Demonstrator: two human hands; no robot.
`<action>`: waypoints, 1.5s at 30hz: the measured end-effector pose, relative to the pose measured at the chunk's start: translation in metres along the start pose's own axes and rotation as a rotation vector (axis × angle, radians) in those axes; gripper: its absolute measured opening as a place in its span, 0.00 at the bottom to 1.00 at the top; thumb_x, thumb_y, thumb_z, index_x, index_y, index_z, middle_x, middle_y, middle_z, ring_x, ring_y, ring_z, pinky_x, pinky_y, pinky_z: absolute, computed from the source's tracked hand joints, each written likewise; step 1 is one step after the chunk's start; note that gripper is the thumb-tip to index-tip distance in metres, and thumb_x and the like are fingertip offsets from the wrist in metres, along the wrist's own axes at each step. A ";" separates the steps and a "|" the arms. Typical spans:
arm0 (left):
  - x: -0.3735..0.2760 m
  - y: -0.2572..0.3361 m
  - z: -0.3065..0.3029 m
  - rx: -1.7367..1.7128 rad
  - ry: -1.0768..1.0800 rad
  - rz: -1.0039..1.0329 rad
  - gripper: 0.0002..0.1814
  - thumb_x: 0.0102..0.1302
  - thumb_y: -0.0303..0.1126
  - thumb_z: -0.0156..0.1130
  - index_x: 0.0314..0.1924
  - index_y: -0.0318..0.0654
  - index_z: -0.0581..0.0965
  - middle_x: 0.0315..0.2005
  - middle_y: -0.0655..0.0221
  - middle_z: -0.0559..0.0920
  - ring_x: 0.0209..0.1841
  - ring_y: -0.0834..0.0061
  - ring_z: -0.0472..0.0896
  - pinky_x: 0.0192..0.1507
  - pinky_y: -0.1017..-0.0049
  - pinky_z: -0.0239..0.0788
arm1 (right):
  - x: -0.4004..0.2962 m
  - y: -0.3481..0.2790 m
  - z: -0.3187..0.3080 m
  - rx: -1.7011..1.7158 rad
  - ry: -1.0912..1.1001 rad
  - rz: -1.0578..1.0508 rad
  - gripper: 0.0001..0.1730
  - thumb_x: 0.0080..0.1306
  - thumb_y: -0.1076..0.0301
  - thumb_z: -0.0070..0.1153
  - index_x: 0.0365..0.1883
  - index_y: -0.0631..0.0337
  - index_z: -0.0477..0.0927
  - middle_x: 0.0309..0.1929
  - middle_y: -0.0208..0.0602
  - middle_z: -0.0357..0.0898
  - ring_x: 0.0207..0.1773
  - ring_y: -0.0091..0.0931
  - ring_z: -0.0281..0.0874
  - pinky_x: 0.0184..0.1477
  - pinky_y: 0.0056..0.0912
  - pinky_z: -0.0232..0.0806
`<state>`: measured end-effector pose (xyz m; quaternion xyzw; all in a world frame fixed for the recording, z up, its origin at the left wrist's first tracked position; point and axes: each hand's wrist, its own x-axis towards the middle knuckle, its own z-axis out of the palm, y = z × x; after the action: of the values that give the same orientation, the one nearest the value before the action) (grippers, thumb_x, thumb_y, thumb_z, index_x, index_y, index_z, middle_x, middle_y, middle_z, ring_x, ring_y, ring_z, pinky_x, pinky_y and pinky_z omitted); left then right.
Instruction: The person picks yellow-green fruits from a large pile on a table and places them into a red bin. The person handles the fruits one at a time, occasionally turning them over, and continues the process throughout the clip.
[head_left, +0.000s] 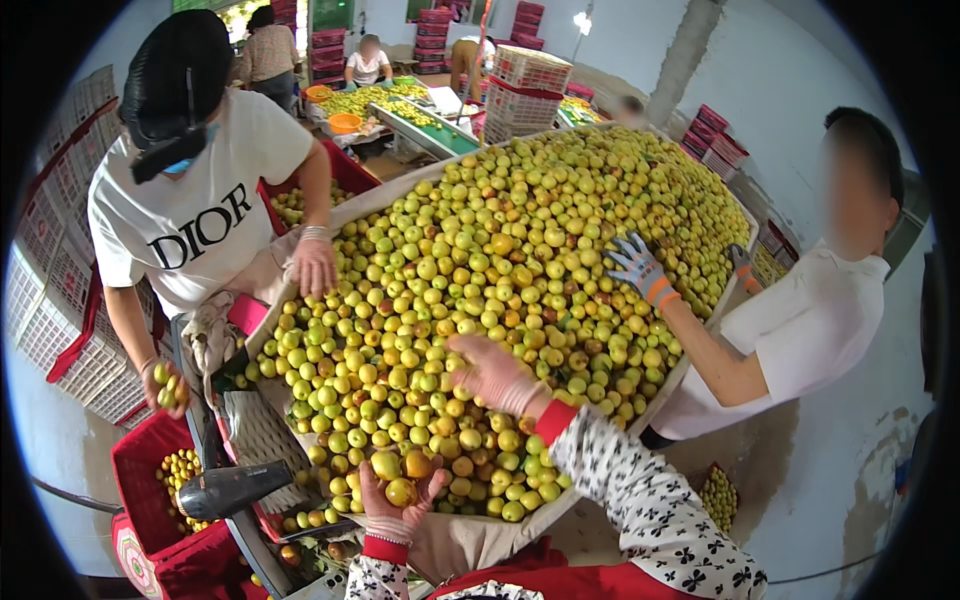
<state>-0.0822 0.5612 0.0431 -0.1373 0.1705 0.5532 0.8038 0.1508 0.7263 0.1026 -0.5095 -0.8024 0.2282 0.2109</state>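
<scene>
A large cloth-lined bin is heaped with small yellow-green fruits (420, 300), some with brown-red patches; they look like jujubes. My left hand (397, 495), in a pale pink glove, is palm up at the near edge of the heap and holds several fruits (400, 491). Above the middle of the heap is my right hand (495, 371), gloved too, fingers spread, with no fruit seen in it; its palm side is hidden. A black hair dryer (234, 490) lies left of my left hand, beside a textured chute (262, 439).
Across at the left a co-worker (202, 195) holds fruits over red crates (146, 480). Another co-worker (802, 330) at the right has a gloved hand (641, 270) on the heap. Stacked plastic crates (75, 300) stand far left; a green conveyor (431, 131) runs behind.
</scene>
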 end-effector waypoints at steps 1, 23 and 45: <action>-0.003 0.000 0.000 0.006 0.010 0.026 0.40 0.65 0.70 0.53 0.63 0.45 0.71 0.60 0.53 0.76 0.59 0.39 0.75 0.53 0.42 0.77 | 0.024 0.021 -0.018 -0.062 0.069 0.088 0.34 0.69 0.44 0.56 0.67 0.52 0.70 0.66 0.48 0.71 0.69 0.44 0.68 0.70 0.44 0.62; -0.015 -0.012 -0.015 -0.171 0.108 0.124 0.38 0.67 0.70 0.48 0.42 0.37 0.78 0.49 0.54 0.80 0.58 0.40 0.73 0.36 0.50 0.82 | 0.111 0.060 -0.029 -0.213 -0.002 0.004 0.23 0.66 0.60 0.59 0.60 0.47 0.74 0.62 0.44 0.68 0.53 0.43 0.79 0.56 0.46 0.73; -0.276 0.156 -0.107 -0.066 -0.368 0.751 0.29 0.66 0.63 0.59 0.59 0.56 0.76 0.66 0.57 0.68 0.56 0.49 0.75 0.34 0.61 0.84 | -0.107 -0.191 0.143 0.748 -0.379 -0.082 0.26 0.77 0.52 0.50 0.63 0.63 0.73 0.56 0.34 0.77 0.57 0.26 0.75 0.60 0.28 0.69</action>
<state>-0.3324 0.3400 0.0589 0.0099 0.0443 0.8283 0.5585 -0.0269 0.5344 0.0866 -0.3144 -0.7084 0.5849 0.2392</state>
